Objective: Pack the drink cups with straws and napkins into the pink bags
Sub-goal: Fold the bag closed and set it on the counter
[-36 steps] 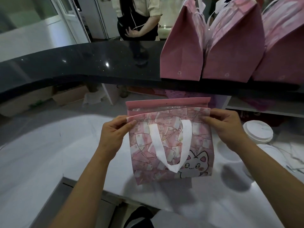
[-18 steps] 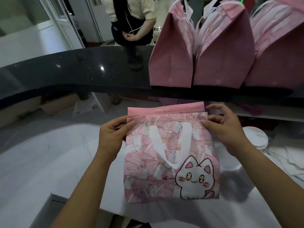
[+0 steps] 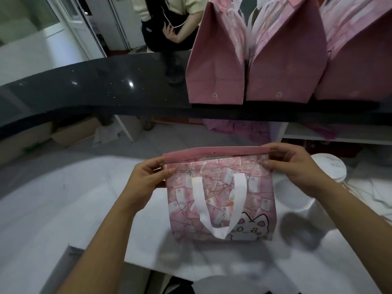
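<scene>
A pink bag (image 3: 220, 200) with a banknote print, a white handle and a cat drawing hangs above the white counter. My left hand (image 3: 146, 179) pinches its top left corner. My right hand (image 3: 297, 166) pinches the top right corner, and the mouth is slightly parted. A white lidded drink cup (image 3: 331, 166) stands just right of my right hand, partly hidden by it. Another white lid (image 3: 294, 194) shows below my right wrist. Straws are not visible.
Three filled pink bags (image 3: 216, 60) stand in a row on the black raised counter (image 3: 95, 88). A person (image 3: 169, 22) stands beyond that counter. White paper napkins (image 3: 373, 187) lie at the right edge. A cardboard box (image 3: 70, 132) sits under the black counter.
The bag stays held by its top corners in both hands. Its lower part has swung back under, so the cat drawing is now partly hidden at the bottom.
</scene>
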`<state>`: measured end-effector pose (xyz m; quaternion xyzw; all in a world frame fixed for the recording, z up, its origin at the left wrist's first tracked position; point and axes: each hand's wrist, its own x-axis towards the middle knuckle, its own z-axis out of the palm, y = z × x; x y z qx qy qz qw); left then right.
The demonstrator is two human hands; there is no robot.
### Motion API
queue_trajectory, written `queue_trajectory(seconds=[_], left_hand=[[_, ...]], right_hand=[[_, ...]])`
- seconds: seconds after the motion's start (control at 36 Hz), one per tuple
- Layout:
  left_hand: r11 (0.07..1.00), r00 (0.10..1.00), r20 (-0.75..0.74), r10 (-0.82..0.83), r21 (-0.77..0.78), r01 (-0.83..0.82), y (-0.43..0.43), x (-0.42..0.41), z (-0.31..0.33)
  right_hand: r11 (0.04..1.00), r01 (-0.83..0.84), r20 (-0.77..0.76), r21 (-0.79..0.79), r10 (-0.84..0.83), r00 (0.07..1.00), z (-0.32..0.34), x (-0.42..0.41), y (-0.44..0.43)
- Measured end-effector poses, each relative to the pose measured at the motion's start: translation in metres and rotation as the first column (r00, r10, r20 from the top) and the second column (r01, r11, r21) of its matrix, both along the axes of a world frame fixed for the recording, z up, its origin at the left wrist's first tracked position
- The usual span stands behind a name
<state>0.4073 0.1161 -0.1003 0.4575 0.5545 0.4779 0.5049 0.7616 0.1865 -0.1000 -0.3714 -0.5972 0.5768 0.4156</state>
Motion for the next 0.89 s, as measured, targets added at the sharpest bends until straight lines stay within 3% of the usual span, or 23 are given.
queue_trajectory(seconds=[0.28,0.42,0.53,0.61,0.75,0.83,0.89], left_hand=[[0.997,0.991,-0.126,-0.049,0.046,0.056,-0.006,-0.001,0.003],[0.988,0.966,-0.227,-0.121,0.069,0.14,-0.01,-0.007,0.009],[0.953,0.867,-0.415,-0.275,-0.002,0.302,-0.018,-0.018,0.018],[0.913,0.812,-0.44,-0.383,-0.051,0.404,-0.03,-0.023,0.025],[0.953,0.862,-0.499,-0.086,0.21,0.216,-0.051,-0.008,0.023],[0.971,0.895,-0.439,-0.081,0.169,0.171,-0.06,-0.006,0.026],[0.965,0.869,-0.478,-0.131,0.141,0.223,-0.064,-0.007,0.031]], right_hand=[[0.996,0.043,0.089,0.075,-0.049,0.995,-0.007,0.006,-0.007],[0.993,-0.049,0.25,0.108,0.021,0.968,0.002,0.016,-0.009],[0.989,-0.108,0.333,0.099,0.069,0.94,0.013,0.025,-0.017],[0.986,-0.136,0.32,0.097,0.099,0.942,0.022,0.027,-0.029],[0.941,-0.133,0.394,0.312,-0.001,0.919,0.029,0.021,-0.05],[0.902,-0.176,0.525,0.395,-0.065,0.848,0.036,0.02,-0.064],[0.882,-0.203,0.609,0.425,-0.112,0.786,0.043,0.021,-0.072]])
